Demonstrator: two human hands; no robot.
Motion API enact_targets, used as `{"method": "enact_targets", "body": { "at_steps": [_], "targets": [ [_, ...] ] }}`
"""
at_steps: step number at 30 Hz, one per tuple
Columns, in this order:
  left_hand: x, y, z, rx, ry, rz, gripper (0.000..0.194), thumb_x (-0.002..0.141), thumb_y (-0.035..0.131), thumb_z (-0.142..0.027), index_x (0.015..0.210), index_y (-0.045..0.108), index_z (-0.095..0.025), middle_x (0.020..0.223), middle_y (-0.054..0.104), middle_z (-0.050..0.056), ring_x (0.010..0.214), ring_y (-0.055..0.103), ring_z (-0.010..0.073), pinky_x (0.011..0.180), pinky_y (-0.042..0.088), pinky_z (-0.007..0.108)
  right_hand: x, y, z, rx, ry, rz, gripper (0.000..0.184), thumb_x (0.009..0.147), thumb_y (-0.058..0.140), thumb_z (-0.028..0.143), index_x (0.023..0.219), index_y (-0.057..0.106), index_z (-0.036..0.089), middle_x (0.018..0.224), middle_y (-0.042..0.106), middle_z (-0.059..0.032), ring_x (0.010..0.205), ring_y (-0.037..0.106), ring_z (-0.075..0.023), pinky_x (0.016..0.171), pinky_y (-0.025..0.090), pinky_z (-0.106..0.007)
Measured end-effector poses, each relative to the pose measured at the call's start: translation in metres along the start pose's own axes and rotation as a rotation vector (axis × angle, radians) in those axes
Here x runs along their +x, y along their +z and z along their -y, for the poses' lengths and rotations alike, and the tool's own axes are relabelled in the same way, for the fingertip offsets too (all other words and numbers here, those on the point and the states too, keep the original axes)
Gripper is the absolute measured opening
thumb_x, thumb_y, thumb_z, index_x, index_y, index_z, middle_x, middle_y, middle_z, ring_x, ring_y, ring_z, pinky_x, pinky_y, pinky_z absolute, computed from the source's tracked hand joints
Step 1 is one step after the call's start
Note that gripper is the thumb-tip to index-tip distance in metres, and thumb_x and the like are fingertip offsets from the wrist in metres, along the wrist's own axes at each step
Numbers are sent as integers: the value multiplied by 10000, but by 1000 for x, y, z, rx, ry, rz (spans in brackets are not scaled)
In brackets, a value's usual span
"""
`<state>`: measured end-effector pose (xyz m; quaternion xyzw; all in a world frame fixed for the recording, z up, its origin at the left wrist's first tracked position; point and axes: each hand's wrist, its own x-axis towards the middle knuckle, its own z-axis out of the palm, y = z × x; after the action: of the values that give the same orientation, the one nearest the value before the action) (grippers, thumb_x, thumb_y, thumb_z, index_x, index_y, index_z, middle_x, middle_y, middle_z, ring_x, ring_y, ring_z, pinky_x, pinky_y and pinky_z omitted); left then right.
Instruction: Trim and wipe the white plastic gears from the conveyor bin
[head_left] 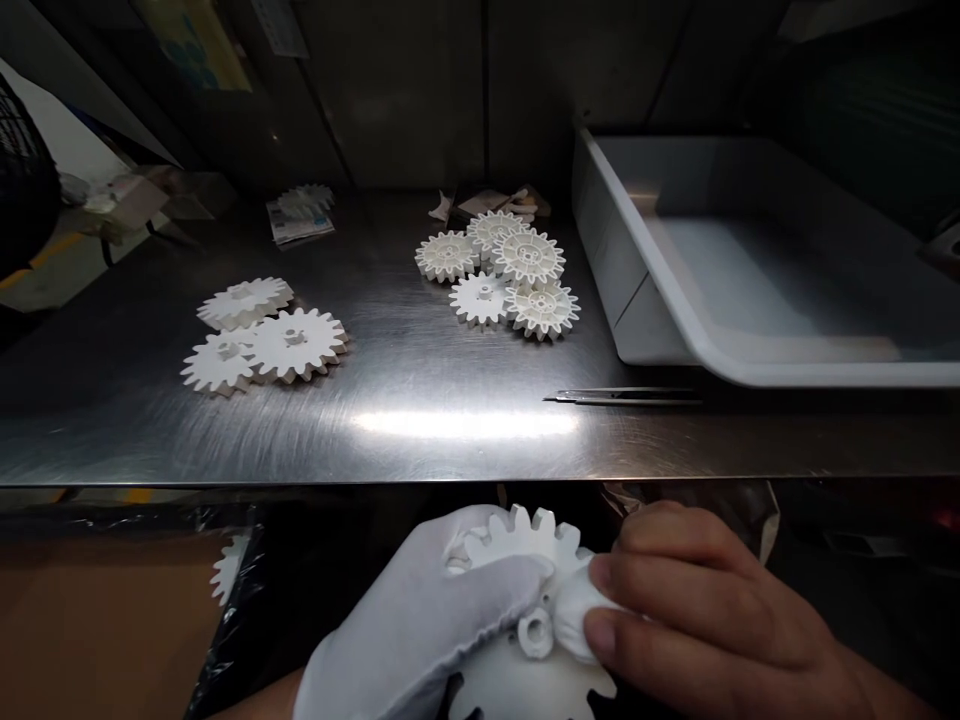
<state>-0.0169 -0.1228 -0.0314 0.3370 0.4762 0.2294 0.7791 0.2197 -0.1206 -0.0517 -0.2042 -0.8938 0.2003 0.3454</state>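
The left hand, in a white glove, grips a white gear in front of the near edge of the metal surface, near the middle of that edge. Its fingers are closed about the gear, the thumb lying across its face near the raised hub. The bare right hand pinches a soft white wad between its fingers and holds it against the gear just beside the hub.

On the surface, three more gears lie partly overlapping toward the left edge. A cluster of five gears sits farther back, right of the middle, some resting on others. Just beside that cluster, a large pale tub takes up the right part of the surface. A slim metal tool lies in front of the tub, nearer the near edge. Toward the far left corner, another gear rests on a printed packet. Below the surface's near left corner, cardboard shows beside black plastic.
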Motion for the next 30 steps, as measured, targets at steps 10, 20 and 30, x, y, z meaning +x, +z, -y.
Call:
{"method": "enact_targets", "body": {
  "at_steps": [10,20,30],
  "targets": [
    [-1,0,-6,-64,-26,99,316,745,721,-470,774,637,-167,726,589,5,697,529,164,651,419,278,-1,-2,-25,272,75,-90,447,832,460,-25,1230,596,129,1046,638,-120,962,600,-240,767,542,-394],
    [4,-3,-6,86,-2,138,261,896,653,-374,797,611,-137,786,610,-9,694,582,137,652,496,283,13,5,-9,124,-113,-10,201,966,501,49,1079,666,27,960,727,-153,945,634,-212,835,560,-336],
    [-1,-3,-13,42,-23,132,259,800,677,-387,709,580,-166,644,496,-30,600,426,113,555,350,243,5,3,-42,417,167,-178,295,876,550,26,1092,677,180,941,666,-77,884,626,-216,760,517,-375]
  ]
}}
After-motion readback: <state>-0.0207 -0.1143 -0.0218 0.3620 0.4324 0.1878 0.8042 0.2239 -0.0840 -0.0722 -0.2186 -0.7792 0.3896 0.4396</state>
